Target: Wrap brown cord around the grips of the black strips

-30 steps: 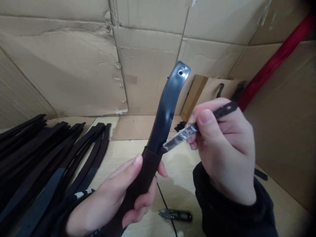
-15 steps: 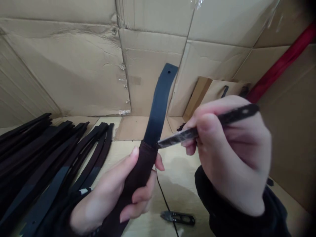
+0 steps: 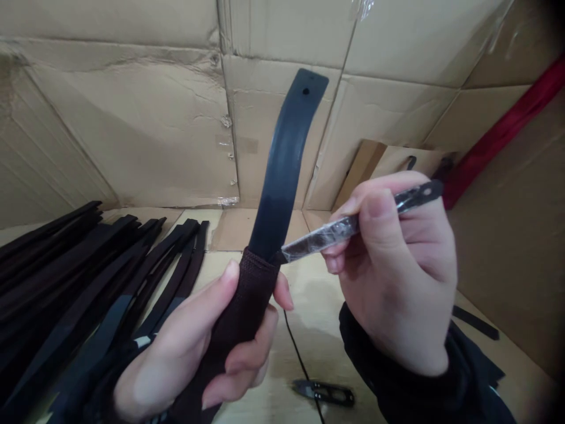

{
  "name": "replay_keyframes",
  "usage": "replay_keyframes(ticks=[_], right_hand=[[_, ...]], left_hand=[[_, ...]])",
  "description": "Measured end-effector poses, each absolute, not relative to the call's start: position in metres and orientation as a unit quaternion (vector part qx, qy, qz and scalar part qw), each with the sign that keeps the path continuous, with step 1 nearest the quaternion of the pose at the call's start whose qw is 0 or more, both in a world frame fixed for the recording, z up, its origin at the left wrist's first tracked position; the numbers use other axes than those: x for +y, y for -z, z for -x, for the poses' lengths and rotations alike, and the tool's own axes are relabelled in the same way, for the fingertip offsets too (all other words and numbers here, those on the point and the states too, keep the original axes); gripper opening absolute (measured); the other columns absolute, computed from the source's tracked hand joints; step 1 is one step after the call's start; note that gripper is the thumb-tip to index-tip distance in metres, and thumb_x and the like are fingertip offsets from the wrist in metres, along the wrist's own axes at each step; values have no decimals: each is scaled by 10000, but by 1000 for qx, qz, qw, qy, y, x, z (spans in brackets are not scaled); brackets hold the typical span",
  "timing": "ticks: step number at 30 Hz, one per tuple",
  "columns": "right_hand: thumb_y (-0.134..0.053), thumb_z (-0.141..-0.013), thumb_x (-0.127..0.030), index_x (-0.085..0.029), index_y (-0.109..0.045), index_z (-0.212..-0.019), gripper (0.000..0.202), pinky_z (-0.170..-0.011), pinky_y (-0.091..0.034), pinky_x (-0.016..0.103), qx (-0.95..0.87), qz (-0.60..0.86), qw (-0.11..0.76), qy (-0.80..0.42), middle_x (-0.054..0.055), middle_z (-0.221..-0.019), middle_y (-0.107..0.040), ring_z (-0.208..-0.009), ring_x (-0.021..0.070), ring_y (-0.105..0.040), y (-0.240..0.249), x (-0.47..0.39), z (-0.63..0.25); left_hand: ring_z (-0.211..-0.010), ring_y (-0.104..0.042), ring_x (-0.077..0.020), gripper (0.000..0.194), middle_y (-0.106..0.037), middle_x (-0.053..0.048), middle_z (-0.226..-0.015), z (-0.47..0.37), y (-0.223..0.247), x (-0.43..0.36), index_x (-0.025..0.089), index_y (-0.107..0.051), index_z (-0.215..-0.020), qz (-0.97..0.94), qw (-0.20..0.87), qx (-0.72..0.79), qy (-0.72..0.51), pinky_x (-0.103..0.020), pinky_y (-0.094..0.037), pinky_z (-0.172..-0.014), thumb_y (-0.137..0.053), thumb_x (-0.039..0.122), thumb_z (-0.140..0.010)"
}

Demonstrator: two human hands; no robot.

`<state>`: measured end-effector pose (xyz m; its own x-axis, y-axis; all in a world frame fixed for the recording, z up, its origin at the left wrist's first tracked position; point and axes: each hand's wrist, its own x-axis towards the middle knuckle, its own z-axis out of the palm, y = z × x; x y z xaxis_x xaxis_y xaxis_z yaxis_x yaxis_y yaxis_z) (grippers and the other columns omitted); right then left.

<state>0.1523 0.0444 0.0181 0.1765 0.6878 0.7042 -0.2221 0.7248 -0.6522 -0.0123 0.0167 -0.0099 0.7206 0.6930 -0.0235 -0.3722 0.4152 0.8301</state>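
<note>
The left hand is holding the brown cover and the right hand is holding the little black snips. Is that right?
Not quite: the right hand holds a thin tool. The snips lie on the table, as the head view shows. The left hand does hold the brown cover.

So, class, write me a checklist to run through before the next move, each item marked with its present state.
1. Left hand grips the cover: ok.
2. Right hand holds the tool: ok.
3. Tool tip at the cover's open edge: ok.
4. Holed end of the strip outside the cover: ok.
5. Snips clear of the cord: not ok, they cross.
6. Inside of the cover smooth: cannot tell.
</note>
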Motion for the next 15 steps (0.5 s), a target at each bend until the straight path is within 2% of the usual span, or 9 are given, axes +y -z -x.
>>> replay_keyframes(ticks=[6,10,15], right_hand=[[-590,-862,-294,-214,-524,-741,159,-328,-382,147,-622,213,641,-396,-85,-520,-512,-372,44,-462,-29,61,-157],[-592,-858,-280,-221,-528,-760,132,-331,-362,121,-649,202,612,-405,-92,-580,-523,-414,32,-489,-40,62,-160],[-641,-812,-337,-209,-554,-736,172,-323,-344,129,-689,219,555,-411,-87,-589,-534,-401,29,-481,-48,64,-160]], left_hand=[[-347,-253,-31,477,-376,64,-520,14,8,14,229,-595,-976,-448,807,214,-320,-194,-183,-378,-243,546,-931],[-338,-248,-23,472,-366,67,-512,16,6,13,227,-603,-953,-445,818,201,-305,-170,-172,-354,-276,566,-917],[-352,-268,-22,477,-393,60,-529,16,8,13,207,-607,-980,-452,805,218,-317,-168,-200,-369,-269,540,-928]])
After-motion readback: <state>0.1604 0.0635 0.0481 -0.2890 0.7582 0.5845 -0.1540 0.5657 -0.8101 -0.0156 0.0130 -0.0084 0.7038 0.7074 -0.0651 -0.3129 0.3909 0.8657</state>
